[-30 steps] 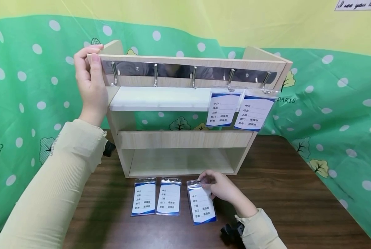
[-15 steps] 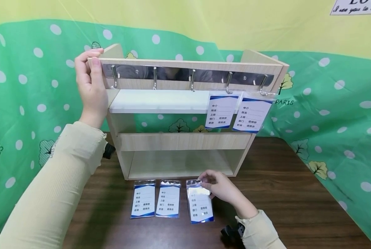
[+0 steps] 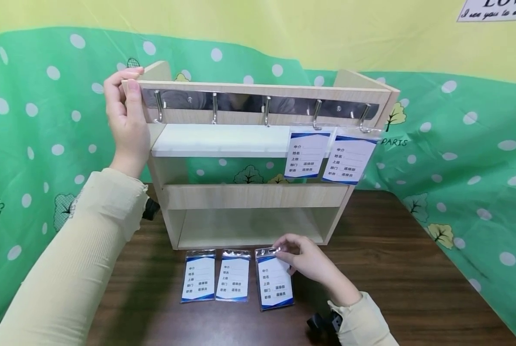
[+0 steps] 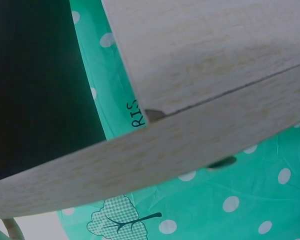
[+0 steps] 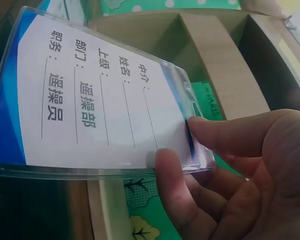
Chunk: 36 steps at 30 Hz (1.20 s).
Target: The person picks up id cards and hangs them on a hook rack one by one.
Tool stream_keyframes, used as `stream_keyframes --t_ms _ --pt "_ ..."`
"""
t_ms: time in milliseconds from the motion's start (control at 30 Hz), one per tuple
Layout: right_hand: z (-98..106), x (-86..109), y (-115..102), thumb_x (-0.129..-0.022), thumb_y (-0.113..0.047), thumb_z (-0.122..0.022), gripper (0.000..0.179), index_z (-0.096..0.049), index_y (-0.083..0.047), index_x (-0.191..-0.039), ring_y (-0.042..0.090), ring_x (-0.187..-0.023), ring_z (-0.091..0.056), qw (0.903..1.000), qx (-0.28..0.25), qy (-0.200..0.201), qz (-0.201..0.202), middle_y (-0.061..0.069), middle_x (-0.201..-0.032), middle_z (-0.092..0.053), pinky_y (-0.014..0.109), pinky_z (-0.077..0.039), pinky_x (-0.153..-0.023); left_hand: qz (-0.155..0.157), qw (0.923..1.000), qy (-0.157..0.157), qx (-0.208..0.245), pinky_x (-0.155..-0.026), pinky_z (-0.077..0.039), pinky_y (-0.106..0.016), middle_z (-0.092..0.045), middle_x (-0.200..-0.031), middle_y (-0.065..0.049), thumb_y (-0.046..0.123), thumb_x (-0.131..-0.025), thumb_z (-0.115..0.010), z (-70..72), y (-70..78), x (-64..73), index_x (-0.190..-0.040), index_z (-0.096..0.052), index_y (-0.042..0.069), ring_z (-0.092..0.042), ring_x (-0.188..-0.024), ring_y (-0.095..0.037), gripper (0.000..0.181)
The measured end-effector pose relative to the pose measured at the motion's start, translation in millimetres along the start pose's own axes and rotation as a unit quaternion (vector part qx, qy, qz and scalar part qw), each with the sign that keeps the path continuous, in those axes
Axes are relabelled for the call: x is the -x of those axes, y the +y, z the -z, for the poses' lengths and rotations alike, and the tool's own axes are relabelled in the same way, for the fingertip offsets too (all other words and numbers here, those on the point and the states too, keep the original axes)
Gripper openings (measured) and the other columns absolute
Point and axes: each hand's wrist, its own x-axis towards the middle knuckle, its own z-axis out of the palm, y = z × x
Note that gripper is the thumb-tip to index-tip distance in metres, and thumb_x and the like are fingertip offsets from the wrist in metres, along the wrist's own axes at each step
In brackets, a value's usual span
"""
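My right hand (image 3: pixel 303 257) pinches a badge holder (image 3: pixel 275 283) by its upper right corner, thumb and fingers at the clear top end. In the right wrist view the badge holder (image 5: pixel 90 100) fills the left side, its printed white and blue face showing. My left hand (image 3: pixel 130 120) grips the upper left corner of a pale wooden rack (image 3: pixel 258 196), thumb on the front board. Two more badge holders, a left one (image 3: pixel 198 278) and a middle one (image 3: pixel 233 278), lie side by side on the table. Another two badge holders (image 3: pixel 307 154) hang from the rack's two rightmost hooks.
A metal strip (image 3: pixel 240 102) with several hooks runs along the rack's top board; the three left hooks carry nothing. Below are a white shelf (image 3: pixel 223 139) and a lower compartment (image 3: pixel 249 228). A dotted green cloth (image 3: pixel 457 144) hangs behind the brown table (image 3: pixel 396 269).
The badge holder in my right hand has shifted slightly left and turned a little more upright. My left hand stays on the rack's corner. The head view has tilted slightly upward.
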Motion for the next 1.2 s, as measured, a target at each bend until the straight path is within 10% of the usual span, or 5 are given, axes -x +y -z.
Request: stream_keyframes --t_ms 1200 --pt "4 15.8 -29 -0.092 -0.019 -0.070 0.021 -0.065 0.001 -0.098 0.015 -0.075 -0.059 0.9980 -0.050 0.033 0.021 0.009 -0.088 -0.066 0.035 -0.056 -0.063 0.001 1.0000 -0.004 -0.007 -0.091 -0.040 -0.024 -0.060 -0.118 0.002 0.009 -0.103 -0.039 0.6 0.0 1.1 -0.113 -0.056 0.013 -0.056 -0.102 -0.013 0.020"
